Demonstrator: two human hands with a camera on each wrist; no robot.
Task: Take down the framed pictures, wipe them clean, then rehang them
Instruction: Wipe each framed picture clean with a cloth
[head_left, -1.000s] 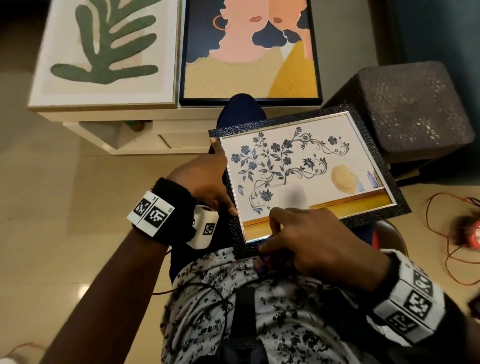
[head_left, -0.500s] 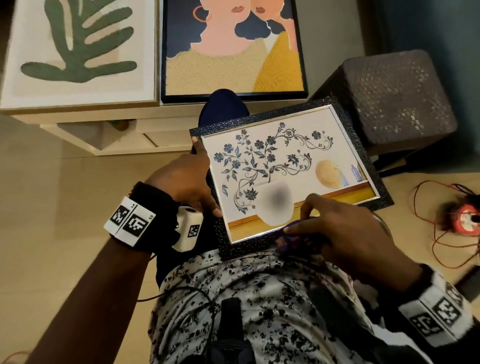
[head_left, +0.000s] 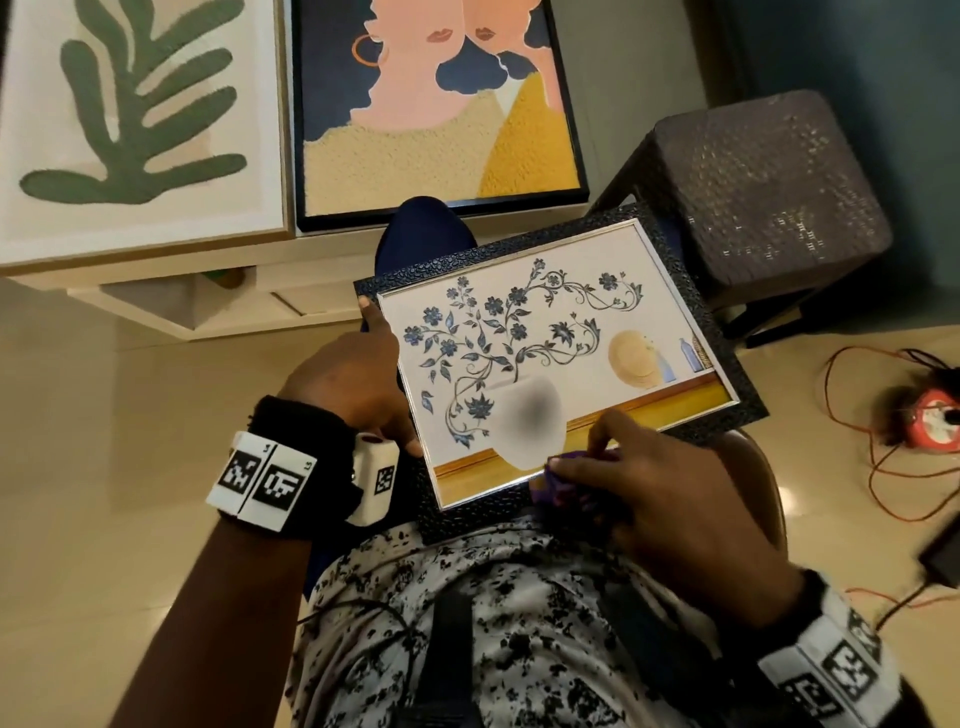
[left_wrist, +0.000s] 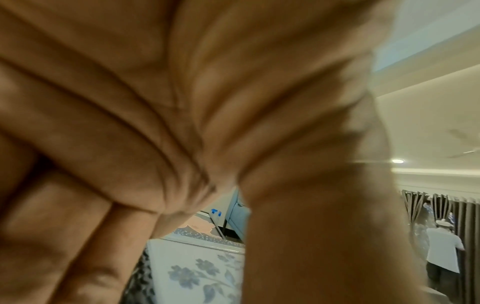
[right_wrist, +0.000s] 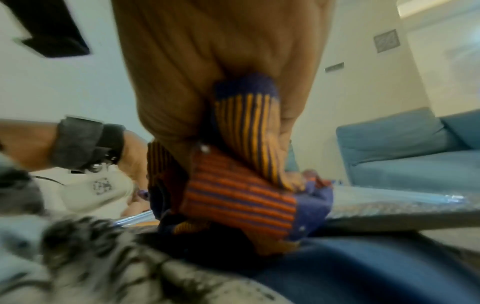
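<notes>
At nine o'clock the left hand (head_left: 358, 384) clamps the near-left edge of the floral picture (head_left: 550, 358), which lies tilted across the lap, and it should hold firm while the cloth works. At five o'clock the right hand (head_left: 670, 499) grips a bunched striped cloth (right_wrist: 241, 185) on the lower frame edge; I'd judge light, overlapping strokes best, out to the silver inner rim. Room is tight: the low white tabletop (head_left: 171, 306) and two leaning prints lie at eleven, a dark stool (head_left: 769, 192) sits at two.
</notes>
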